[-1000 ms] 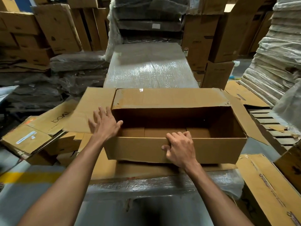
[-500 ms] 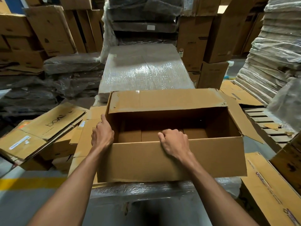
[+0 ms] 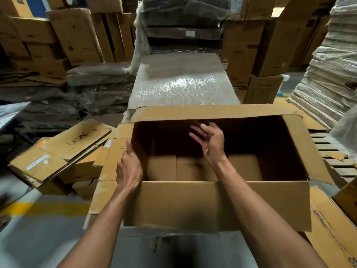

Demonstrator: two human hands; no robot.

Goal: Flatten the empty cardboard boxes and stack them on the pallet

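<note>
A large open cardboard box (image 3: 216, 206) stands right in front of me, tipped so its mouth faces me, with its flaps spread outward. My left hand (image 3: 129, 169) grips the box's left wall at the near corner, thumb on the outside. My right hand (image 3: 209, 137) is inside the box opening, fingers spread and relaxed, holding nothing; it is slightly blurred. The box bottom shows folded inner flaps. A wooden pallet (image 3: 336, 157) lies to the right of the box.
Flattened boxes (image 3: 59, 153) lie in a loose heap on the left. A shrink-wrapped stack (image 3: 183, 82) stands behind the box. Wrapped flat cardboard (image 3: 332, 60) is piled high at the right. More flat cardboard (image 3: 334, 233) lies at the near right. A yellow floor line (image 3: 46, 207) runs at left.
The box has come closer and tipped toward me. My right hand let go of the near wall and reached inside with fingers spread. My left hand stayed on the left wall.
</note>
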